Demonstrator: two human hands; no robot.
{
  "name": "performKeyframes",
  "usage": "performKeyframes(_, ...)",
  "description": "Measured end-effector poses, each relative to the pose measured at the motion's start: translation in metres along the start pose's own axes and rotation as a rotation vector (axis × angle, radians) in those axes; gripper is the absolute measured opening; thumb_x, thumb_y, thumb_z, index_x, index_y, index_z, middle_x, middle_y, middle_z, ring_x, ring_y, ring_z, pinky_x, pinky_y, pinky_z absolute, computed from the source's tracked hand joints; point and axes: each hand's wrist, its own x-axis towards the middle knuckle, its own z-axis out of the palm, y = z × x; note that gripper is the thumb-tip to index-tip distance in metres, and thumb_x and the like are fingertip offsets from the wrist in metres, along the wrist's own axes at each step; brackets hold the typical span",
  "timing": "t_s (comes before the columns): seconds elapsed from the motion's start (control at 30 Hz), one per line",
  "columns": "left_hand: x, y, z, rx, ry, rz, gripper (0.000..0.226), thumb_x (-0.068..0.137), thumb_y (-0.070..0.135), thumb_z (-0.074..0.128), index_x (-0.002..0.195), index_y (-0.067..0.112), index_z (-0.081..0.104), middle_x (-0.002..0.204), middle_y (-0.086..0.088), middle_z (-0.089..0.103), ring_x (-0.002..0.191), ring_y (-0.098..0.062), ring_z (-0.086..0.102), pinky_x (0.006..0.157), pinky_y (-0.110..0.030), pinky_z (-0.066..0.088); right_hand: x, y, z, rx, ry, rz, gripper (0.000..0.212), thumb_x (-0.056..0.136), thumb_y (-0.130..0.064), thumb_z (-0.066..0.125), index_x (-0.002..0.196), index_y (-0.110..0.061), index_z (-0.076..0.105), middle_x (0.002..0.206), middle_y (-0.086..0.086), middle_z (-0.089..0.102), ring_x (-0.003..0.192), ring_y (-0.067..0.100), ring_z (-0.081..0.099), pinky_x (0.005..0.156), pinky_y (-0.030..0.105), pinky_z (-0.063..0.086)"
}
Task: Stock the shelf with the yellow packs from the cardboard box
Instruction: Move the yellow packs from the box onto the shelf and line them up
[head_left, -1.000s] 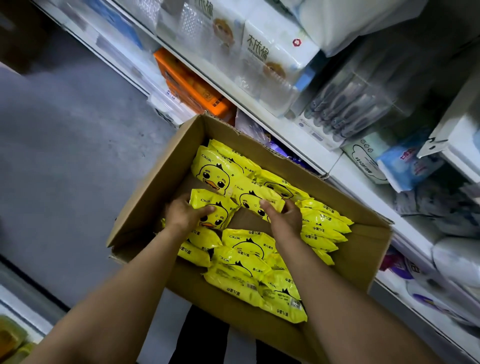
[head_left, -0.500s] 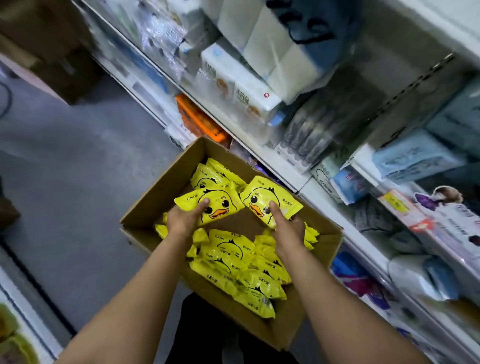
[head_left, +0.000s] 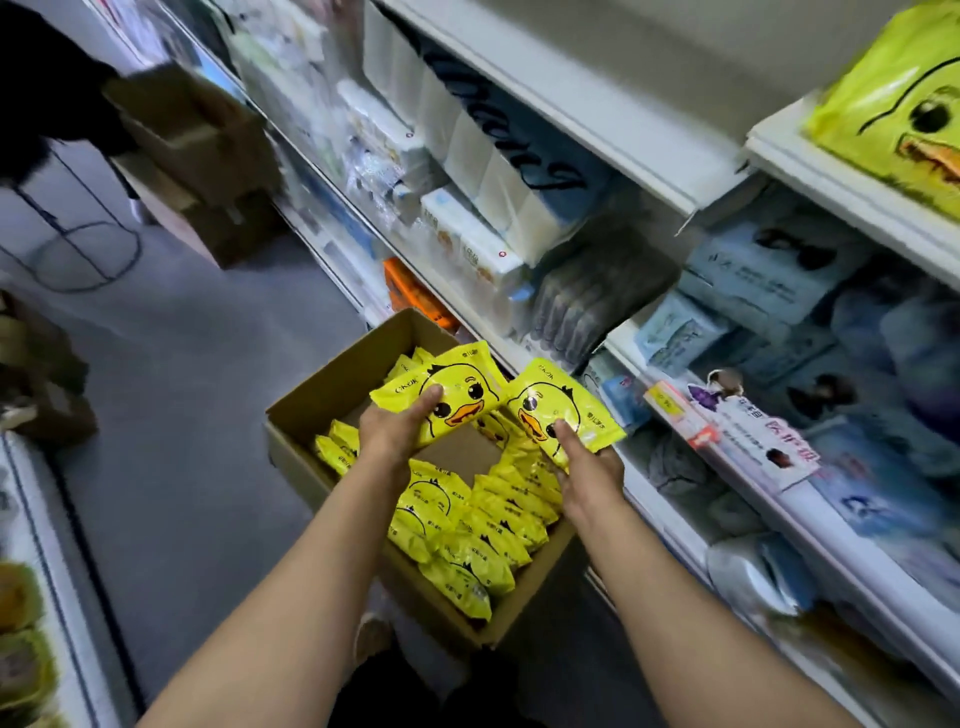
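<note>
Packs are being lifted out in pairs: the left hand (head_left: 387, 434) is gripping one yellow pack (head_left: 447, 392), thumb across its duck print, and the right hand (head_left: 589, 475) is gripping a second yellow pack (head_left: 563, 410) with a finger laid on its face. Both packs are hanging above the open cardboard box (head_left: 332, 395), which is sitting on the floor just beside the shelf (head_left: 670, 410); many more yellow packs (head_left: 467, 535) are lying in rows inside it.

Judgement on the step: the packs are soft and glossy, so a flat pinch near the middle is serving better than an edge grip, which would be letting them droop or slip. A larger yellow duck bag (head_left: 898, 119) is showing on the upper right tier; the matching slot is probably near it, though I cannot tell from here. Carrying both packs face-forward and upright should be saving a re-grip at the shelf. The lower tiers are looking crowded with blue tissue packs (head_left: 680, 332), so clipping them is the risk.

Against the frame half a second back: both packs are now standing higher over the box, the left one overlapping the right one's corner, and the view is tilting up to take in more of the shelving.
</note>
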Motion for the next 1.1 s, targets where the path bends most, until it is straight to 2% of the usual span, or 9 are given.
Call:
performKeyframes(0.13,-0.027,0.002,0.003,-0.053,-0.083,0.012,0.088,0.033,0.057,0.093,0.108,0.017,0.07,0.1,-0.002,0.075,0.09,-0.026,0.072,0.087,-0.05,0.056,-0.024,-0.005,-0.019,0.102,-0.022,-0.065,0.019,0.083,-0.014,0.079,0.091,-0.019,0.063,0.087,-0.006,0.074,0.086,0.014,0.071,0.068,0.036,0.056)
performKeyframes(0.2,-0.045,0.008,0.006,-0.081,-0.164,-0.016,0.074,0.046,0.043,0.095,0.107,0.01,0.07,0.097,-0.01,0.075,0.087,-0.032,0.073,0.081,-0.055,0.057,-0.04,-0.008,-0.03,0.147,-0.024,-0.097,0.017,0.086,-0.008,0.075,0.089,-0.02,0.064,0.079,-0.012,0.074,0.078,0.008,0.069,0.065,0.032,0.052)
performKeyframes(0.3,-0.072,0.013,0.014,-0.076,-0.278,-0.019,0.063,0.06,0.022,0.092,0.113,0.002,0.065,0.097,-0.017,0.074,0.085,-0.033,0.073,0.08,-0.055,0.057,-0.064,-0.013,-0.052,0.19,0.01,-0.139,0.018,0.085,-0.01,0.076,0.089,-0.021,0.062,0.087,-0.007,0.072,0.081,0.012,0.067,0.068,0.033,0.053)
performKeyframes(0.47,-0.123,0.002,0.02,-0.063,-0.44,-0.025,0.065,0.057,0.025,0.093,0.111,0.002,0.065,0.094,-0.018,0.074,0.083,-0.036,0.073,0.077,-0.061,0.055,-0.109,-0.005,-0.098,0.276,0.122,-0.207,0.021,0.082,-0.013,0.08,0.095,-0.021,0.065,0.098,0.0,0.074,0.092,0.018,0.069,0.077,0.039,0.058)
performKeyframes(0.6,-0.174,-0.016,0.013,-0.06,-0.564,0.007,0.066,0.057,0.024,0.094,0.111,-0.001,0.067,0.097,-0.019,0.074,0.085,-0.032,0.073,0.076,-0.054,0.059,-0.159,0.011,-0.135,0.367,0.193,-0.251,0.019,0.082,-0.01,0.079,0.095,-0.016,0.066,0.098,0.005,0.075,0.086,0.021,0.071,0.077,0.043,0.059)
performKeyframes(0.73,-0.221,-0.033,0.012,-0.071,-0.67,0.031,0.031,0.077,0.015,0.081,0.103,0.001,0.07,0.103,-0.018,0.073,0.089,-0.03,0.071,0.086,-0.051,0.056,-0.207,0.021,-0.172,0.454,0.242,-0.307,0.019,0.086,-0.006,0.074,0.099,-0.015,0.066,0.098,0.005,0.073,0.079,0.019,0.069,0.068,0.036,0.058)
performKeyframes(0.8,-0.243,-0.042,0.013,-0.055,-0.682,0.073,0.03,0.077,0.017,0.081,0.101,0.003,0.07,0.104,-0.015,0.073,0.084,-0.026,0.072,0.085,-0.047,0.057,-0.227,0.021,-0.191,0.495,0.238,-0.354,0.027,0.087,-0.003,0.072,0.111,-0.014,0.065,0.107,0.009,0.072,0.087,0.023,0.069,0.067,0.034,0.059)
performKeyframes(1.0,-0.307,-0.063,0.018,-0.064,-0.752,0.151,0.037,0.075,0.015,0.083,0.107,0.004,0.067,0.106,-0.012,0.072,0.095,-0.026,0.071,0.086,-0.04,0.057,-0.279,0.014,-0.236,0.605,0.305,-0.446,0.025,0.086,-0.002,0.073,0.101,-0.021,0.065,0.101,0.003,0.072,0.088,0.022,0.069,0.069,0.034,0.057)
performKeyframes(1.1,-0.341,-0.077,0.029,-0.022,-0.829,0.207,0.028,0.073,0.013,0.084,0.096,0.008,0.07,0.092,-0.007,0.076,0.078,-0.019,0.073,0.077,-0.036,0.06,-0.303,0.011,-0.27,0.651,0.307,-0.481,0.026,0.086,-0.005,0.073,0.105,-0.021,0.065,0.101,0.0,0.073,0.084,0.016,0.07,0.07,0.032,0.054)
